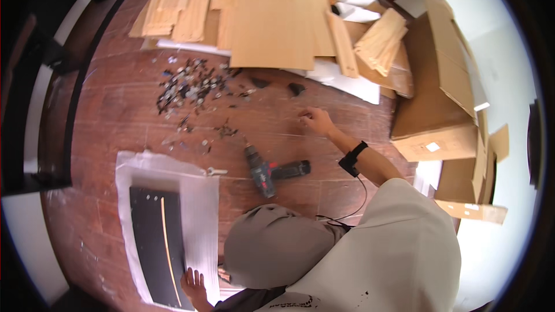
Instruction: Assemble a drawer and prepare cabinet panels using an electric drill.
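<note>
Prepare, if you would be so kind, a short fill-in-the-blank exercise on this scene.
1. The left hand is beside a ____ board with a thin, light-coloured strip along it.
2. A dark band is strapped on the same arm as the ____ hand.
3. In the picture, the wrench lies to the ____ of the drill.
4. The drill lies on the reddish-brown ____.

Missing words: black; right; left; floor.
</note>
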Motion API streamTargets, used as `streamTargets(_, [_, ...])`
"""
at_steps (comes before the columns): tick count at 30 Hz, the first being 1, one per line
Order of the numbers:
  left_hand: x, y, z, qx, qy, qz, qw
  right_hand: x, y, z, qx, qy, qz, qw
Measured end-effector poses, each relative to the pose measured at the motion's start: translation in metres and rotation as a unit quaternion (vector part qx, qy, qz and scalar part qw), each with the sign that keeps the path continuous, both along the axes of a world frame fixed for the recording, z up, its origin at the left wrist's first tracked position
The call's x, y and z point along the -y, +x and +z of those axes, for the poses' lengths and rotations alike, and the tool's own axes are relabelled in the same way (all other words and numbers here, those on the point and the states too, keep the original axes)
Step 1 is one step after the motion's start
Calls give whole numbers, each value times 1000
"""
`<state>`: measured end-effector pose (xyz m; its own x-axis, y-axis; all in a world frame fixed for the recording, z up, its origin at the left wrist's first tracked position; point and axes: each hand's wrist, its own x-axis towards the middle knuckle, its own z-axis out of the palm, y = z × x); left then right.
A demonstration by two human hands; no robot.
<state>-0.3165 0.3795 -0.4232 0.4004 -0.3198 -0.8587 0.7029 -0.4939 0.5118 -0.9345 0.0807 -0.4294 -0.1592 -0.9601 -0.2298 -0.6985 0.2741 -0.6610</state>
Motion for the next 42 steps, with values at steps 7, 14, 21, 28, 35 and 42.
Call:
streamTargets(7, [-48,93,105,143,4,-200,969,53,129,-1,26,-93,196,976])
streamTargets(14, [-69,212,272,187,81,-278,939,79,201,-21,-58,-206,286,934])
streamTargets(21, [72,80,285,396,66,-323,857,76,223,-35,-132,-173,256,942])
streamTargets(28, [149,-62,98,95,-120,-430,890,77,231,-25,-159,-198,266,930])
streamTargets(35, [168,-160,36,-68,-190,-309,929,84,235,-17,-99,-102,293,945])
streamTargets(42, [154,-166,10,-73,-135,-212,965,73,233,-29,-104,-152,290,939])
